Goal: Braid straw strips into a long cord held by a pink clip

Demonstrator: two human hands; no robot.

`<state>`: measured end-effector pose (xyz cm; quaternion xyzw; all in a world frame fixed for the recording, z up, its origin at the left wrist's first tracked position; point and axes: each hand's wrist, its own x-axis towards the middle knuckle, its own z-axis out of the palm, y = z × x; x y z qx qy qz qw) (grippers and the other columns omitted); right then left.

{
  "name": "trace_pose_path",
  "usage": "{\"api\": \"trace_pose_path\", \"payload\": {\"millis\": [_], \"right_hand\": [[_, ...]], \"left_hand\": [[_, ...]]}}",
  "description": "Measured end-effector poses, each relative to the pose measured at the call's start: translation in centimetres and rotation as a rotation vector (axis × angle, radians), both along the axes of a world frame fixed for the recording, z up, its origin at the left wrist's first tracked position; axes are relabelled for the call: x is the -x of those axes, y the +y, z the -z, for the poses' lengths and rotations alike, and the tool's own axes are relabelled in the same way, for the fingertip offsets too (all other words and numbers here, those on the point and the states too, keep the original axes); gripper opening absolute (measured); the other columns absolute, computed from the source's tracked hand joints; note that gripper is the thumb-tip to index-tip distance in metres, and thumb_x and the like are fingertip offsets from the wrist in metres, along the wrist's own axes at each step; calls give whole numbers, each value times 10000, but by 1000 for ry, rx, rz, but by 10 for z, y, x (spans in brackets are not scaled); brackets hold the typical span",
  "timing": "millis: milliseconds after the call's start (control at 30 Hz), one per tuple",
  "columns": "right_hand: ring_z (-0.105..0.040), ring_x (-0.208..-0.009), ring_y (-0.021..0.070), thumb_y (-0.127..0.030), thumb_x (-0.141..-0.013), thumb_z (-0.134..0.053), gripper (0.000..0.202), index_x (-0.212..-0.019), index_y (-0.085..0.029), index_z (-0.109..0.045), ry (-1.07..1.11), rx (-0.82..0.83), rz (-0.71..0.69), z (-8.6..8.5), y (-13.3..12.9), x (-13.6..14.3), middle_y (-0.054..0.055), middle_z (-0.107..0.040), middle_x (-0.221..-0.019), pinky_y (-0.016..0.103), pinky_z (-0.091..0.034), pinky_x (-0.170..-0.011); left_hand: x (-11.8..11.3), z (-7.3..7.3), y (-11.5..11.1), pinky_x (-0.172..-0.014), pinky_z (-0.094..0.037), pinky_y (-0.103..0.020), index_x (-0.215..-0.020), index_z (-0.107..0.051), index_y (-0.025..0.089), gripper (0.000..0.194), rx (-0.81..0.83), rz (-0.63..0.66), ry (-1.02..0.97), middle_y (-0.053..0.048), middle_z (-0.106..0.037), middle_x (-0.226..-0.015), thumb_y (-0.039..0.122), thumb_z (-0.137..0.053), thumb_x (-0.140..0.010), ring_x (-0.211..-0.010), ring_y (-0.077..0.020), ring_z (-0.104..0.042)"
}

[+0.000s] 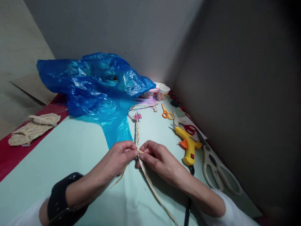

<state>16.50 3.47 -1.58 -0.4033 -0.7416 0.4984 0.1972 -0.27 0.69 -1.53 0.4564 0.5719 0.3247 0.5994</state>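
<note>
A thin braided straw cord point(137, 130) runs from a pink binder clip point(137, 116) down to my hands at the middle of the table. My left hand point(121, 155) pinches the lower end of the braid between thumb and finger. Close against it, my right hand point(156, 155) also pinches the strands, its thumb on top. One long loose strand point(152, 186) hangs from between the hands toward the front edge. A shorter strand end sticks out below my left hand. Some fingertips are hidden behind the strands.
A crumpled blue plastic bag point(94, 84) lies behind on the left. At right are a yellow glue gun point(188, 144) with its cord, orange scissors point(166, 113), red scissors and large white-handled scissors point(213, 169). A paper cup point(163, 93) stands behind; a woven straw piece point(34, 129) lies far left.
</note>
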Motion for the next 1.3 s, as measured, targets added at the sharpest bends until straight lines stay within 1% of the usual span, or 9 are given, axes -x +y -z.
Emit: {"api": "trace_pose_path", "payload": {"millis": [100, 200, 433, 733, 933, 1000, 1100, 1200, 1300], "right_hand": [[-492, -611, 122, -246, -920, -444, 174, -837, -180, -582, -233, -320, 7, -5, -4, -2, 21, -627, -714, 246, -310, -593], [-533, -648, 142, -220, -920, -411, 209, -819, -177, -589, -323, -514, 23, -7, -13, 0, 41, -625, -741, 258, -326, -612], [-544, -603, 132, -214, -933, -360, 217, -828, -174, -546, -252, -628, -10, 8, -31, 10, 26, -620, -733, 256, -326, -572], [-514, -560, 171, -55, -766, -470, 185, -902, -152, -548, -339, -1021, -62, 15, -37, 9, 30, -586, -686, 294, -265, -495], [-514, -603, 201, -48, -783, -479, 208, -948, -90, -600, -421, -1286, -158, 18, -41, 11, 71, -609, -722, 333, -264, -519], [-503, -599, 192, -113, -839, -472, 165, -901, -110, -625, -357, -1219, -151, 11, -40, 12, 60, -607, -696, 339, -277, -545], [-526, -639, 182, -242, -899, -472, 209, -829, -158, -650, -241, -956, -27, -6, -29, 7, 47, -621, -696, 342, -326, -624], [-595, -826, 198, -286, -913, -488, 224, -1017, -181, -657, -161, -633, 117, -21, -12, -2, 67, -680, -918, 334, -385, -750], [-610, -890, 199, -353, -916, -501, 279, -1106, -193, -627, -79, -285, 79, -22, 3, -7, 66, -683, -1001, 297, -416, -762]], "left_hand": [[1, 3, 1, -408, -187, -194, -641, -459, 188, 189, -94, -8, 127, 98, -340, -493, 310, -541, -759, -427, -53, -281], [2, 5, -1, -461, -238, -204, -615, -457, 181, 221, -158, 3, 229, 81, -367, -517, 323, -530, -768, -494, -72, -326], [1, 3, 1, -371, -156, -194, -637, -493, 180, 169, 6, 6, 63, 59, -501, -467, 322, -509, -728, -360, -41, -281], [8, -6, 3, -355, -101, -172, -595, -458, 175, 231, 146, 19, -117, 97, -388, -464, 320, -600, -706, -366, -11, -186], [6, -5, -1, -355, -116, -178, -651, -502, 167, 240, 113, -24, -108, 101, -388, -462, 371, -613, -712, -362, -18, -208], [4, -4, -2, -360, -124, -179, -654, -500, 169, 220, 93, -27, -58, 103, -387, -457, 355, -608, -700, -362, -22, -221], [4, -4, -3, -368, -145, -182, -637, -475, 179, 200, 49, -18, -18, 101, -386, -460, 331, -588, -700, -371, -31, -238], [6, -3, -4, -377, -153, -187, -656, -484, 180, 191, 22, 12, 40, 88, -417, -486, 334, -565, -737, -379, -38, -252], [7, -1, -5, -392, -153, -194, -686, -500, 179, 190, 2, 40, 59, 84, -427, -507, 341, -561, -763, -388, -43, -245]]}}
